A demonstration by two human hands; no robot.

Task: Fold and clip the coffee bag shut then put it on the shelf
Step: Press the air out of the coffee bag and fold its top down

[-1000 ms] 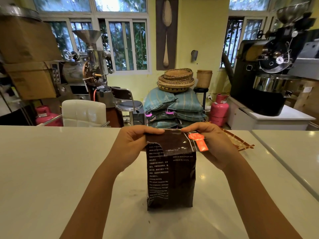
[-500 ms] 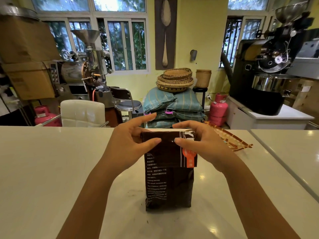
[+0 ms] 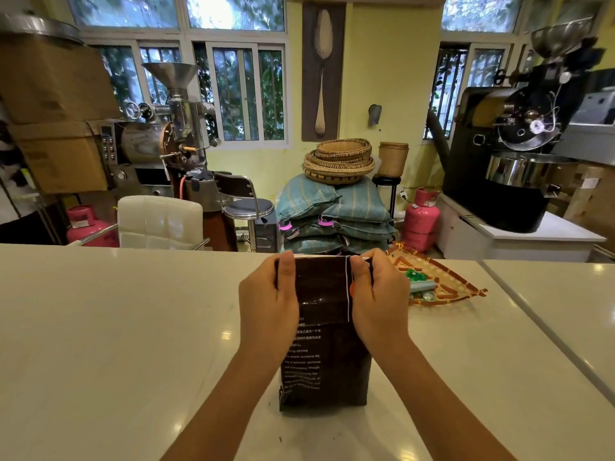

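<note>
- dark coffee bag point(image 3: 324, 367) stands upright on the white tabletop point(image 3: 116, 327), pretty much dead centre and near the camera
- its top is folded over toward the near side
- left hand point(image 3: 268, 302) has its fingers clamped on the fold's left edge
- right hand point(image 3: 379, 297) fingers are clamped on the right edge, a bit of orange peeking out
- woven tray point(image 3: 442, 281) with small green bits sits just right of that hand

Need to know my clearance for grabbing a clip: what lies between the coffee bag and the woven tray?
Only the right hand, gripping the coffee bag top; beyond it, bare counter up to the woven tray, in the head view.
</note>
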